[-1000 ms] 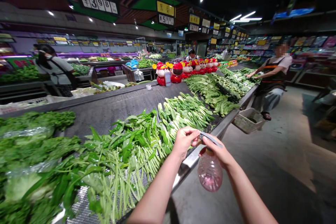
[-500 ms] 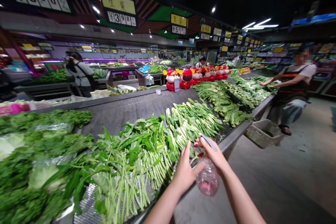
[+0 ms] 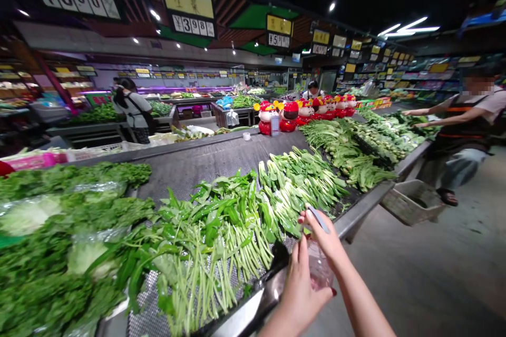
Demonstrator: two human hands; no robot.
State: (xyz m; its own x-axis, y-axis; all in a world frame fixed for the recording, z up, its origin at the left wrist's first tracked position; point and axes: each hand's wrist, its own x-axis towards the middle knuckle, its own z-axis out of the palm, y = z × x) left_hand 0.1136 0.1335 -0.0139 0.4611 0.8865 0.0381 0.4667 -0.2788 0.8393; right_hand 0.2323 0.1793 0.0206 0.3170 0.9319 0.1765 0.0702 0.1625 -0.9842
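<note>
The bottle is clear with a pink tint, partly hidden by the hands; it is near the worktop's front edge, towards the lower middle of the view. The left hand has its grip around the bottle's lower body, fingers on the left side and the thumb spread across below. The right hand is at the bottle's top, its grip closed on a slim grey strip that slants along the fingers.

On the worktop, left to right, are frilly lettuce, long-stemmed greens, a white cup at the back edge, red figures there too, and short bunched greens. Beyond the right end of the front edge are a basket and a person reaching over the produce.
</note>
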